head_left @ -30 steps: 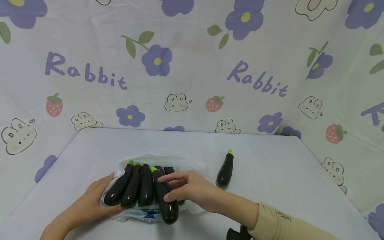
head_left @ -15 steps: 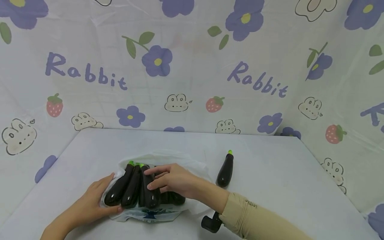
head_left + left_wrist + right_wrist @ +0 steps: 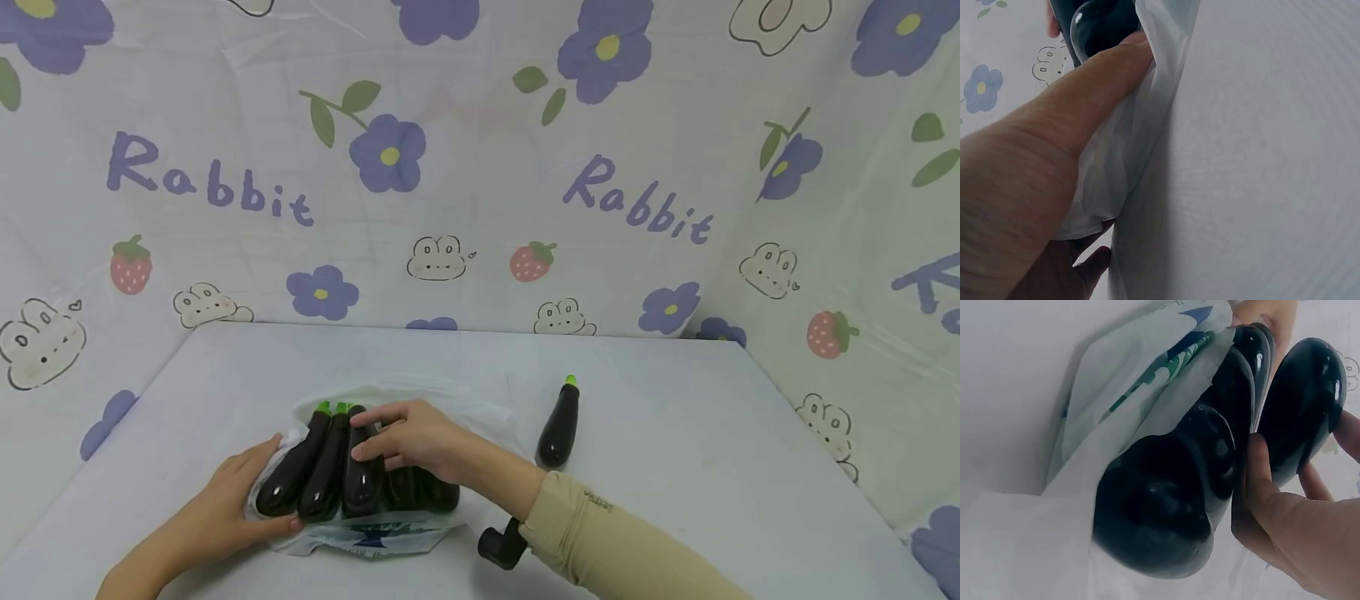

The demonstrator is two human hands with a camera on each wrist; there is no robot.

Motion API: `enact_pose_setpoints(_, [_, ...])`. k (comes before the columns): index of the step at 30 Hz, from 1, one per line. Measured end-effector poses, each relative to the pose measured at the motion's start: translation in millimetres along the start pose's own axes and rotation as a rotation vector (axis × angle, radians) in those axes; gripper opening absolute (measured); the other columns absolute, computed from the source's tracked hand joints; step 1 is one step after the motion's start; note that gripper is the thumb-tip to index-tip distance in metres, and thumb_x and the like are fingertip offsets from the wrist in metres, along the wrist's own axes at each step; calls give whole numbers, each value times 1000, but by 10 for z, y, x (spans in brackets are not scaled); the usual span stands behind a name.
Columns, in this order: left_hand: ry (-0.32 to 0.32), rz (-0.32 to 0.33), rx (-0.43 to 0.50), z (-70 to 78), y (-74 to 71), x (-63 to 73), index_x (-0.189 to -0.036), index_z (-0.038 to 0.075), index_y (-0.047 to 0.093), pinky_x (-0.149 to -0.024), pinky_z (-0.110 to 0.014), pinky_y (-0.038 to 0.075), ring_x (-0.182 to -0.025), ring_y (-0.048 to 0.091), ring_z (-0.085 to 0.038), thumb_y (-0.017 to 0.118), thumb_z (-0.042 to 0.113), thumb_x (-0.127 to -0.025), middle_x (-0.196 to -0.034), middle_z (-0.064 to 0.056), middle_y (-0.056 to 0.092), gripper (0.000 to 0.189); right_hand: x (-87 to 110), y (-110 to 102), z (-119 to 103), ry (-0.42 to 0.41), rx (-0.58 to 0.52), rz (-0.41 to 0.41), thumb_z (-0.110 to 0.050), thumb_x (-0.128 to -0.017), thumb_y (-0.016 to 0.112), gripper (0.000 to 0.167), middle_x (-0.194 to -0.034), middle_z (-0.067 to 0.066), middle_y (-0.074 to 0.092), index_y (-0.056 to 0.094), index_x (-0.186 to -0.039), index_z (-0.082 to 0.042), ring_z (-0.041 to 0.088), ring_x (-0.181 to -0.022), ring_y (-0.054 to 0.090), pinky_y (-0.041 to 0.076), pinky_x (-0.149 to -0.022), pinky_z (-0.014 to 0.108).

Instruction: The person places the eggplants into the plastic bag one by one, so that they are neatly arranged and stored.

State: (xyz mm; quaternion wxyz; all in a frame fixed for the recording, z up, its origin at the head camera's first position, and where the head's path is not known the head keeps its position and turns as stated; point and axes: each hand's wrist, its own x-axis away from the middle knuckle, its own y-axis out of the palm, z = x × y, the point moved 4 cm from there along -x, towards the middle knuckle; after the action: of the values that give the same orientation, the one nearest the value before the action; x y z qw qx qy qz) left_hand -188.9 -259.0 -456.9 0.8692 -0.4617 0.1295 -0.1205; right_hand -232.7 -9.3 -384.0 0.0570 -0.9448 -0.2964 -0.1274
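Observation:
A white plastic bag (image 3: 322, 540) lies on its side with several dark, glossy eggplants (image 3: 288, 479) in it, their green stem ends pointing away. My left hand (image 3: 225, 504) grips the bag's left edge, its thumb in front. In the left wrist view that thumb crosses the bag's plastic beside a dark eggplant. My right hand (image 3: 423, 437) pinches one eggplant (image 3: 1304, 394) between thumb and fingers, over the others in the bag. In the right wrist view, more eggplants (image 3: 1154, 512) lie under and beside it, partly covered by the bag.
One loose eggplant (image 3: 558, 425) lies on the white table (image 3: 660, 450), right of the bag. A black device (image 3: 501, 546) sits under my right wrist. Printed cloth (image 3: 465, 167) stands behind and beside the table.
My right hand has carried the eggplant leftward and lowered it over the eggplants in the bag. My left hand has kept its place on the bag.

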Motion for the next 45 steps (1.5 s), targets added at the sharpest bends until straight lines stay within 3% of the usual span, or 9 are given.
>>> enact_pose_setpoints(4, [-5,-7,-2,-12,-2,-4,-154,2,26,-95,-71,34,-130,32,-49,81,55,-74,-146,-27,38,110,-57,-11,11,-24,23,25,-7,-84,77,42,-124,2,61,68,-126,-9,16,-98,64,54,-84,34])
enact_pose_setpoints(12, [23,11,-9,-17,7,6,-154,1,26,-94,-71,34,-129,33,-49,81,53,-74,-146,-26,38,110,-123,4,43,-54,62,91,-12,-83,80,42,-131,9,54,70,-123,-12,19,-116,54,55,-84,35])
enact_pose_setpoints(23, [33,20,-8,1,7,13,-154,2,25,-94,-71,34,-129,32,-47,82,52,-75,-146,-26,38,110,-110,78,30,-34,107,151,-12,-82,81,41,-119,12,61,71,-122,-13,20,-82,70,49,-95,43])
enact_pose_setpoints(28, [30,21,-8,-2,8,8,-154,2,26,-94,-71,34,-129,32,-48,82,52,-75,-146,-27,38,109,-109,67,45,-39,111,174,-11,-82,81,37,-116,10,63,73,-118,-12,20,-83,68,54,-85,36])
enact_pose_setpoints(38, [22,14,-12,-13,8,6,-154,2,25,-93,-71,35,-129,32,-48,81,53,-75,-146,-27,37,109,-54,2,65,-61,34,161,-11,-84,79,29,-119,6,62,73,-112,-8,15,-101,63,55,-82,34])
enact_pose_setpoints(45, [28,21,-13,-6,5,10,-154,2,26,-94,-72,34,-129,32,-49,81,53,-75,-146,-27,38,110,62,29,70,-72,43,165,-7,-84,78,27,-107,7,66,73,-111,-7,15,-87,66,55,-80,33])
